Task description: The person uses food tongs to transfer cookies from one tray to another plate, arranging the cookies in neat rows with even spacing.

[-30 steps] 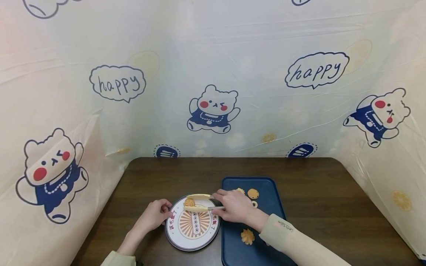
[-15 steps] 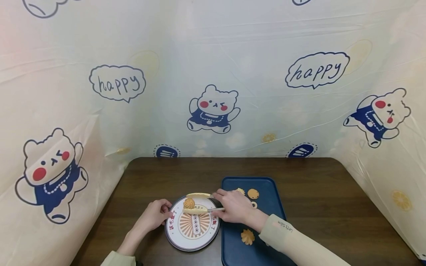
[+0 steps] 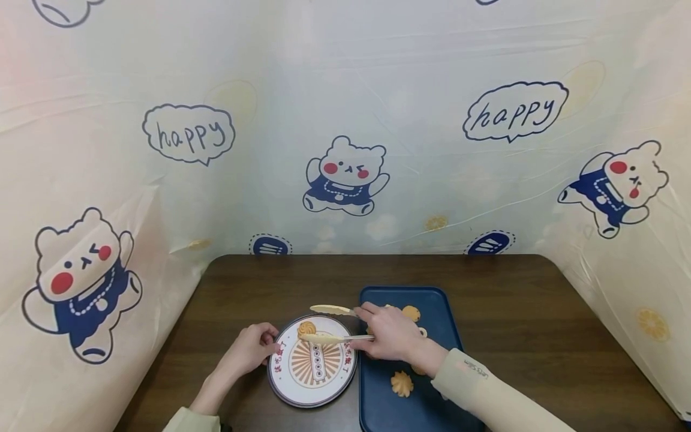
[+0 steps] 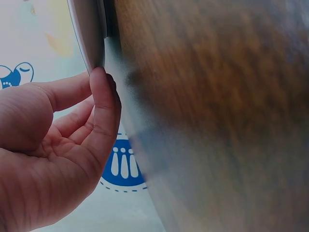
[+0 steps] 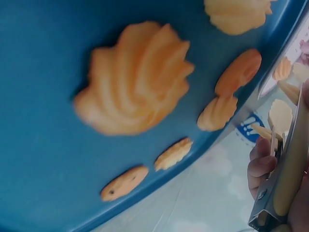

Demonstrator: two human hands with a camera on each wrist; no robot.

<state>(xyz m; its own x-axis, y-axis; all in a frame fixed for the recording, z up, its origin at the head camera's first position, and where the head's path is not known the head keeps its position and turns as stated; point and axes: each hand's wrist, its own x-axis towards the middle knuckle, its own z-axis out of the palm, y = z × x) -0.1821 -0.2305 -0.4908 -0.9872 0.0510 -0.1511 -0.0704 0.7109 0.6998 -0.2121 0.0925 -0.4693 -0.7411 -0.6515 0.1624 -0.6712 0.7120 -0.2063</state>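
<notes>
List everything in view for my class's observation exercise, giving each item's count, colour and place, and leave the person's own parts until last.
Plate: one seen from above, white with dark rim, left of the tray
Cookie on the plate: one, golden, near the far rim
Tongs: one pair, pale yellow and silver, one tip over the plate
Tray: one, blue, on the table
Cookies on the tray: several, partly hidden, golden to brown, spread about
Table: one, dark brown, beneath everything
Backdrop: pale with blue bears and "happy" bubbles, behind the table
Sleeves: two, pale, at the forearms
Left grip: one, bare, pinching the plate's rim
Right grip: one, bare, holding the tongs
</notes>
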